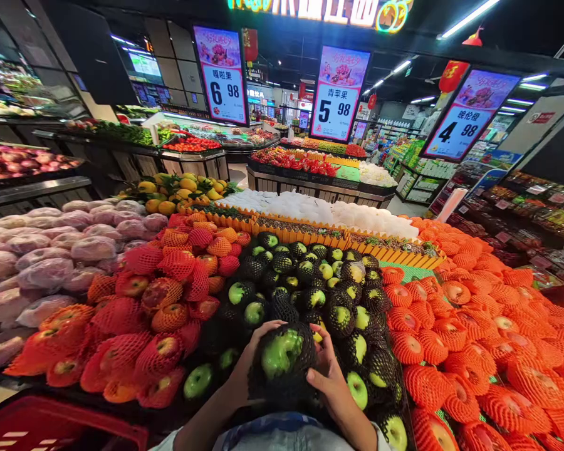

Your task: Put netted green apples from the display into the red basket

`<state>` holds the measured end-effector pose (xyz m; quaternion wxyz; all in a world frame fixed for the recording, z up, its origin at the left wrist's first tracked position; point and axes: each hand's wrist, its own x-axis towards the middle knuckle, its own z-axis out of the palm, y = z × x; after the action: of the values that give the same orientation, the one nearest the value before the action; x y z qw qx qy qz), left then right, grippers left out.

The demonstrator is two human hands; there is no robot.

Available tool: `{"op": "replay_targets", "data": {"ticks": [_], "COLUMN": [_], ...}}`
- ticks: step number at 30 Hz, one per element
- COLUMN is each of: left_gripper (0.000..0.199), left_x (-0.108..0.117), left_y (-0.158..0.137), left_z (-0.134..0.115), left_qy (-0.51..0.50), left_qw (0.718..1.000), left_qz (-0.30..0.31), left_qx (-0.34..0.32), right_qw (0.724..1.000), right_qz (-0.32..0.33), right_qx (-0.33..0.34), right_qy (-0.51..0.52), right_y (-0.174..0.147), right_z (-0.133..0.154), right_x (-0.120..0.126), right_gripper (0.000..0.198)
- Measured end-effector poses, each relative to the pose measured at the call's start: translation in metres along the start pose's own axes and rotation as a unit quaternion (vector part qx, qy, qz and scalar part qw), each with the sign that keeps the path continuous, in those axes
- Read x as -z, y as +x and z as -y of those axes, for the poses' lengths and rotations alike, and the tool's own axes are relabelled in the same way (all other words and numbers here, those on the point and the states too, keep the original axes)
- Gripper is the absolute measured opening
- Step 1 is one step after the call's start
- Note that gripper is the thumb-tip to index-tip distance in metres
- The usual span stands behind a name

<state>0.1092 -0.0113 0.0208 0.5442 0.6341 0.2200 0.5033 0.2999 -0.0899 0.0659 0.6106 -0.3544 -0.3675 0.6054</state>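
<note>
Close in front of my body I hold a green apple (282,352) wrapped in a black foam net. My left hand (252,360) curves around its left side. On the other side, my right hand (328,363) grips it, with the thumb pressed against the net. The apple's bare green top faces up toward me; its underside is hidden. Beneath and beyond the hands spreads a heap of green apples (305,266), most of them in black nets. One uncovered-looking green apple (198,381) lies just left of my left forearm.
Left of the heap are red-netted apples (164,307) and fruit in clear plastic wrap (51,250). Orange-netted fruit (489,338) fills the right side. A red basket (61,426) sits at lower left. Price screens (339,94) hang above. An orange picket divider (310,233) runs behind.
</note>
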Motion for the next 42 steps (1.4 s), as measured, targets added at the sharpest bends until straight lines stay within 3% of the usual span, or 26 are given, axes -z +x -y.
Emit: {"op": "replay_targets", "data": {"ticks": [3,6,10,12,16,20,22,24,26,28,34,38,42], "left_gripper": [0.074,0.059,0.095,0.103,0.100,0.092,0.086,0.082,0.081,0.084,0.079,0.081,0.087], "left_x": [0.001,0.001,-0.003,-0.004,0.009,0.039,0.048,0.047,0.037,0.021,-0.012,-0.008,0.000], "left_y": [0.001,0.001,-0.003,0.000,0.034,0.089,0.115,0.136,0.151,0.161,0.174,0.173,0.166], "left_z": [-0.001,-0.006,-0.006,-0.006,-0.002,0.006,0.009,0.012,0.016,0.023,0.058,0.070,0.062], "left_qy": [0.007,0.023,0.073,0.094,0.190,0.354,0.445,0.538,0.606,0.632,0.632,0.625,0.606], "left_qw": [0.999,0.997,0.997,0.994,0.975,0.919,0.884,0.840,0.795,0.770,0.760,0.765,0.781], "left_qz": [-0.051,-0.072,-0.037,-0.042,-0.117,-0.174,-0.141,-0.067,0.015,0.073,0.120,0.114,0.122], "left_qx": [0.012,0.025,-0.015,-0.019,-0.023,-0.016,-0.024,-0.013,0.019,0.043,0.087,0.110,0.088], "right_qw": [0.998,0.998,0.994,0.991,0.990,0.987,0.985,0.984,0.983,0.982,0.966,0.953,0.945], "right_qz": [-0.046,-0.026,-0.078,-0.095,-0.052,-0.059,-0.077,-0.089,-0.097,-0.104,-0.151,-0.191,-0.220], "right_qx": [0.043,0.042,0.039,0.040,0.032,0.032,0.034,0.035,0.035,0.038,0.065,0.081,0.081], "right_qy": [-0.012,-0.024,-0.064,-0.090,-0.128,-0.143,-0.148,-0.150,-0.149,-0.154,-0.198,-0.223,-0.228], "right_y": [0.003,0.003,0.004,0.004,0.000,-0.005,-0.007,-0.008,-0.009,-0.009,-0.017,-0.023,-0.023], "right_z": [-0.005,-0.004,-0.001,-0.002,-0.003,-0.001,0.001,0.004,0.007,0.009,0.013,0.014,0.016], "right_x": [0.007,0.012,0.012,0.013,0.015,0.019,0.022,0.025,0.029,0.031,0.038,0.045,0.050], "right_gripper": [0.062,0.051,0.033,0.029,0.026,0.026,0.026,0.025,0.025,0.024,0.022,0.023,0.025]}}
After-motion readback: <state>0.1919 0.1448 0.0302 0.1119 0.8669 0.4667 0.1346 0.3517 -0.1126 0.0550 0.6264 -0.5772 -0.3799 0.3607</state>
